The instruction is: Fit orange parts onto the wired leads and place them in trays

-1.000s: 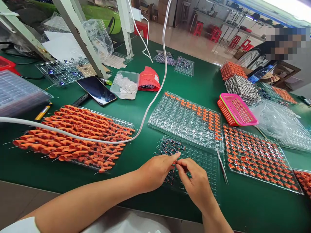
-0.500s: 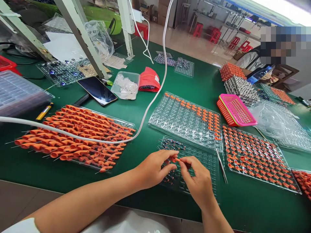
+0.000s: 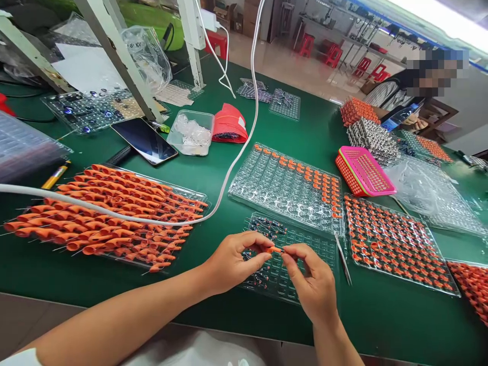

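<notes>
A small orange tapered tubular part [image 3: 275, 249] spans the gap between my two hands. My left hand [image 3: 238, 262] pinches its wider end between thumb and fingers. At the narrow end, the thumb and forefinger of my right hand [image 3: 313, 278] are closed on it. Both hands hover over a clear tray [image 3: 324, 254] with small dark parts [image 3: 263, 226] with reddish tips heaped at its left. Just behind lies another clear tray [image 3: 274, 188], partly filled with orange pieces [image 3: 330, 190]. A pair of tweezers [image 3: 343, 259] rests right of my right hand.
A tray heaped with orange tubular parts [image 3: 110, 218] lies at left, crossed by a white cable [image 3: 224, 188]. Filled orange trays [image 3: 396, 244] and a pink basket [image 3: 368, 170] stand at right. Behind are a phone [image 3: 145, 141], a plastic tub [image 3: 192, 132] and another person [image 3: 415, 86].
My hands have drawn slightly apart, showing more of the orange part between them. The whole view has shifted a little, with the table's things now further left.
</notes>
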Tool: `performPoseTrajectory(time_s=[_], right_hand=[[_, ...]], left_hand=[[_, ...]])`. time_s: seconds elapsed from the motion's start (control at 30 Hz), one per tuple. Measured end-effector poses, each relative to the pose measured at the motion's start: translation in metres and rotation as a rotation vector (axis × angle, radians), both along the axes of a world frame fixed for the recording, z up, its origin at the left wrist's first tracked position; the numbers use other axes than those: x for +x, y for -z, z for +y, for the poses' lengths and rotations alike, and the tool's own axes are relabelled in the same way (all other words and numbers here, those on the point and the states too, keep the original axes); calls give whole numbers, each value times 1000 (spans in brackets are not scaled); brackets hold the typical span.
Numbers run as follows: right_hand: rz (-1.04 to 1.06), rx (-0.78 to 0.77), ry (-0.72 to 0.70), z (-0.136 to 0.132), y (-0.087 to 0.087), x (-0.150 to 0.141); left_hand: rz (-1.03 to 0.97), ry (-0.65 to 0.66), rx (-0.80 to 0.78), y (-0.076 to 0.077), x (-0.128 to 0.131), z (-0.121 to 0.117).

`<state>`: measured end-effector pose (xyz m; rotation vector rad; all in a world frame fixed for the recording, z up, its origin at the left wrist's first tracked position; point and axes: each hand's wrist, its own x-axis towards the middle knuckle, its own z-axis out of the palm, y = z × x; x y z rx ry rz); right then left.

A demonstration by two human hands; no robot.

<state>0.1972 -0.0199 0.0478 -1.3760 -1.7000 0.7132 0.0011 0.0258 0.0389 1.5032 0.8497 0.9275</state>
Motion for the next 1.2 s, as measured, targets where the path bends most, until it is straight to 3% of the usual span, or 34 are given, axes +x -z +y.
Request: performPoseTrajectory(time_s=[0.2,0.47,0.77,1.2], right_hand=[[0,92,-54,1,-4,-3],[-19,132,-44,-1,-2,-3],[-39,110,-53,1,-2,-3],[-61,165,-17,4,-7,-8]], left_hand=[[19,10,75,-3,-1,1],[3,7,156,3,0,0],[-34,8,177,4,0,1],[45,16,90,0,0,-1]])
